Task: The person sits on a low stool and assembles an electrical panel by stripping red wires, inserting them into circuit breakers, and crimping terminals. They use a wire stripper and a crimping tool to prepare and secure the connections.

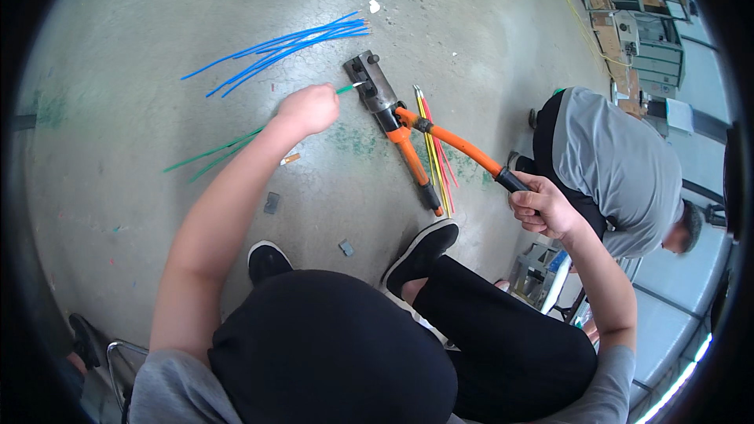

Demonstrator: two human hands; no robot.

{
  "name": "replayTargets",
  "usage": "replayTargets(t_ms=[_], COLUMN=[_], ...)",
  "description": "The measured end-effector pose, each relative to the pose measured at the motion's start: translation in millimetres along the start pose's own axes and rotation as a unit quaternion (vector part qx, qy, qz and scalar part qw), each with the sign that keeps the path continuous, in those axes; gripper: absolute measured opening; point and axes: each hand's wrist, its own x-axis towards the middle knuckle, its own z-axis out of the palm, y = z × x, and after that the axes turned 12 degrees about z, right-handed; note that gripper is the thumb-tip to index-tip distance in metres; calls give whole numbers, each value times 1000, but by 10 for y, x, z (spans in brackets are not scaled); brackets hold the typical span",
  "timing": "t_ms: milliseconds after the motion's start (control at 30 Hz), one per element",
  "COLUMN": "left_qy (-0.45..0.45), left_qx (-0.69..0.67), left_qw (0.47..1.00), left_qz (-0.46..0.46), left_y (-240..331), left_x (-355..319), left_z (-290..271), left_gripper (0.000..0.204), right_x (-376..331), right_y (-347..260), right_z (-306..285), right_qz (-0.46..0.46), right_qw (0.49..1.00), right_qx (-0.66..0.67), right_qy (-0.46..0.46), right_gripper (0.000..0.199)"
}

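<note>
My left hand [312, 108] is closed around a green wire [345, 89]. The wire's far end, with a small silvery tip, reaches into the dark metal head [375, 86] of a hydraulic crimping tool. That tool lies on the floor in front of me, its orange lower handle [410, 159] pointing back toward my foot. A second orange lever [463, 145] swings out to the right and stands apart from the lower handle. Around the lever's black grip [513, 181] my right hand [547, 206] is wrapped. More green wires [212, 151] lie left of my left forearm.
Blue wires [294, 43] lie fanned out beyond the tool. Yellow and red wires [437, 149] rest just right of its lower handle. Small grey pieces [272, 202] are near my shoes [424, 250]. Another person [616, 153] bends over at the right, before shelves of equipment [656, 55].
</note>
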Motion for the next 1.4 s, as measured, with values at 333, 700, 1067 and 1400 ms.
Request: replayTargets(t_ms=[333,700,1067,1400], left_qy=[7,-4,45,43], left_qx=[-68,-107,-108,-82], left_qw=[997,994,992,995], left_qz=[24,7,-39,-37], left_y=[60,109,251,363], left_x=[48,68,15,120], left_z=[304,287,470,414], left_gripper=[39,37,28,27], right_x=[-26,111,497,767], right_y=[215,332,117,158], right_z=[29,-91,-462,-540], right_qz=[38,62,123,131], right_qw=[999,991,968,958], right_qx=[36,67,-101,-102], right_qy=[-5,-95,-195,-233], right_gripper=[48,56,78,74])
